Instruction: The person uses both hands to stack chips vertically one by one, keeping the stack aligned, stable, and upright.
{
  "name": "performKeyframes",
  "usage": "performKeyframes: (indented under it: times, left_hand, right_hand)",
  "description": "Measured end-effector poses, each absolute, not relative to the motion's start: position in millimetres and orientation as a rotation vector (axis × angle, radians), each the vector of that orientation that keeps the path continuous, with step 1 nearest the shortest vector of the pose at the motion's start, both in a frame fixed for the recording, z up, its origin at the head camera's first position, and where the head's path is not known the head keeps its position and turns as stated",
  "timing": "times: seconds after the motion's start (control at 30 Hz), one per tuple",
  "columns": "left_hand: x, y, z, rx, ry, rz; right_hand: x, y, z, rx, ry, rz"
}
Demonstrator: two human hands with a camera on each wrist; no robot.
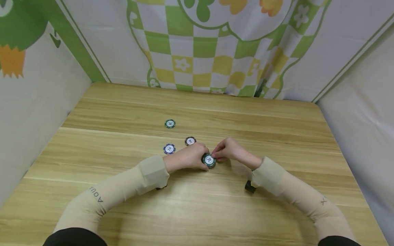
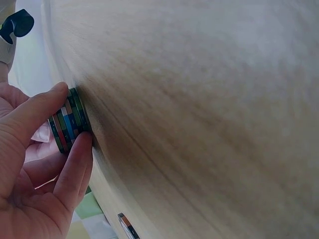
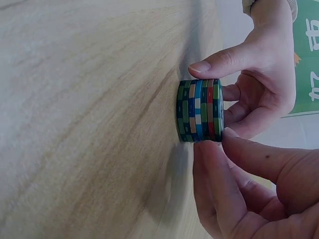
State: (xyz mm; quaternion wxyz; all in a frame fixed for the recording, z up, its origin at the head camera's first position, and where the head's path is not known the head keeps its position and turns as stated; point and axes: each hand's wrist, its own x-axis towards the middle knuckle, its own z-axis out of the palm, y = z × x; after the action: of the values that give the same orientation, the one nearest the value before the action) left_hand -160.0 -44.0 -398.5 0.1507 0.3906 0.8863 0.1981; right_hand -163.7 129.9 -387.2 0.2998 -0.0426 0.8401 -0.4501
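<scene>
A short stack of poker chips point(image 1: 209, 161) stands on the wooden table, its top chip dark green and marked 20. My left hand point(image 1: 191, 156) grips the stack from the left, thumb and fingers on opposite sides of its rim. At the right edge, my right hand point(image 1: 231, 149) pinches the top chip point(image 3: 218, 112), thumb on its face and fingertips against the side. Green, red, blue and tan bands show along the stack's side point(image 3: 197, 112) in the right wrist view. Part of the rim is hidden behind fingers.
Beyond the left hand lie a black poker chip point(image 1: 190, 140), a blue one marked 10 point(image 1: 169, 149) and, farther back, a green one point(image 1: 170, 123). A patterned curtain point(image 1: 209, 61) hangs along the table's point(image 1: 197, 205) far edge.
</scene>
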Motion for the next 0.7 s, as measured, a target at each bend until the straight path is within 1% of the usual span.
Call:
performKeyframes:
  times: [0.23,0.7]
  left_hand:
    - [-160.0,-43.8,-399.6,1.093,2.546,0.566]
    - [-158.7,-42.9,-399.6,1.092,2.554,0.562]
  right_hand:
    - [-162.7,132.5,-386.9,-0.093,2.255,-1.116]
    - [-160.9,135.2,-387.3,-0.078,2.189,-1.137]
